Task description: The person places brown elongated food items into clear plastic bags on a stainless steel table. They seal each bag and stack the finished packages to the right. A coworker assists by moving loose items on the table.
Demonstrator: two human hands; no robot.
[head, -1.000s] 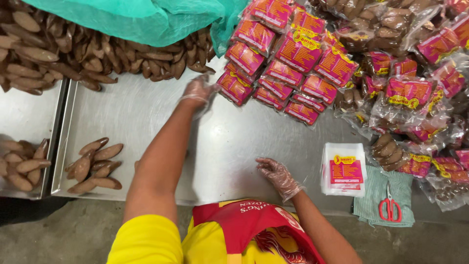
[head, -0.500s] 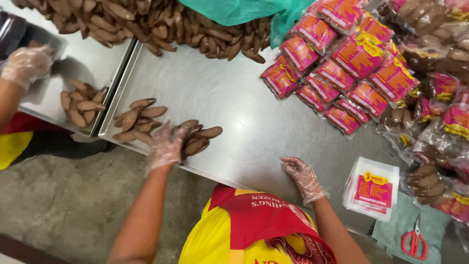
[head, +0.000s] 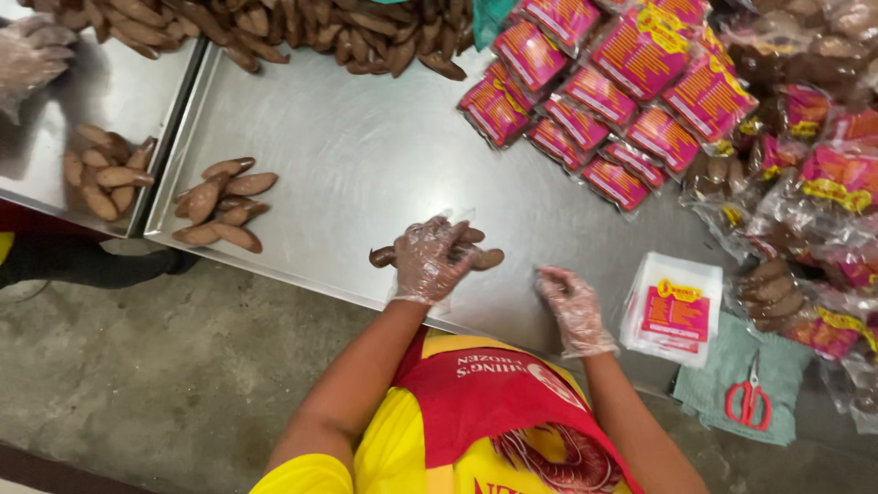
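Since half a second ago the left hand point(head: 430, 259) has drawn a small bunch of brown sausages point(head: 480, 259) away from the loose pile point(head: 222, 203) at the left end of the steel table point(head: 366, 155) and brought them in toward the front edge, close to the person's red apron point(head: 494, 402); the right hand point(head: 572, 306) has hardly shifted. Both hands wear thin clear plastic gloves. The step in hand looks like gathering a portion of sausages for packing: the left hand's fingers are curled down over the bunch, grasping it against the table, with sausage ends poking out to either side of the palm. The right hand rests on the table just beside the bunch, fingers loosely bent and holding nothing, between the sausages and the stack of white-and-pink printed bags point(head: 674, 306). The next move, as I judge it, calls for the free hand to take up one bag from that stack and open it, while the left keeps the bunch together so none rolls off the near edge. The sausages lie under the left fingers and palm, apart from the right fingertips. Beyond the bunch, filled pink packets point(head: 604, 101) lie in rows at the far right of the table, red-handled scissors point(head: 748, 402) rest on a green cloth point(head: 709, 380) past the bags, and another person's gloved hand point(head: 32, 55) works at a neighbouring tray point(head: 55, 197).
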